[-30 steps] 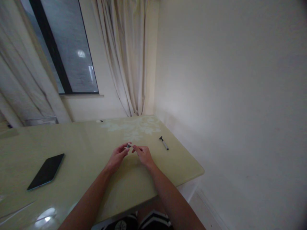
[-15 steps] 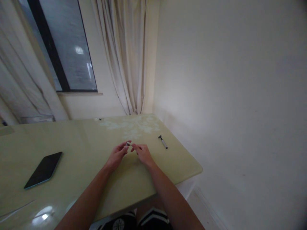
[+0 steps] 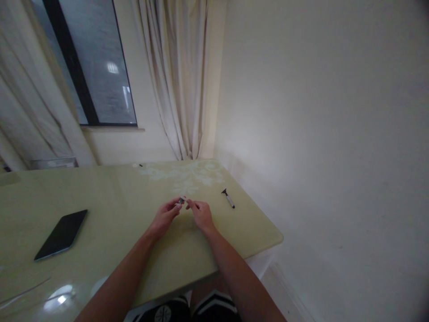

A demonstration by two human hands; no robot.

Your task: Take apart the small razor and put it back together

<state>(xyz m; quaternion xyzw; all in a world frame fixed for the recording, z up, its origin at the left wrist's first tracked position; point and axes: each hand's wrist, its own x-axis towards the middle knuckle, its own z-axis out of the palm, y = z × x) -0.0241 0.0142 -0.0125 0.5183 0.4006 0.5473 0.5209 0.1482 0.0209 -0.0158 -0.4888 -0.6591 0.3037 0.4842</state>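
My left hand (image 3: 166,213) pinches a small object (image 3: 181,201) with a dark part and a pale part between thumb and fingertips, above the table. It is too small and blurred for me to name its kind. My right hand (image 3: 200,213) is closed from the other side, its thumb and index finger meeting at the object's right end. Whether the right fingers grip that same object or another small piece is hidden. To the right of my hands a razor (image 3: 229,199) with a black head and a grey handle lies on the table.
The pale green table (image 3: 117,197) has a rounded right corner near the wall (image 3: 318,134). A dark tablet (image 3: 62,235) lies at the left. Towards the back edge is a tiny black item (image 3: 140,165). A thin cable-like strand (image 3: 27,290) lies at the lower left.
The small object has tilted a little between my fingertips, and both hands have shifted very slightly to the right. The razor and tablet stay where they were.
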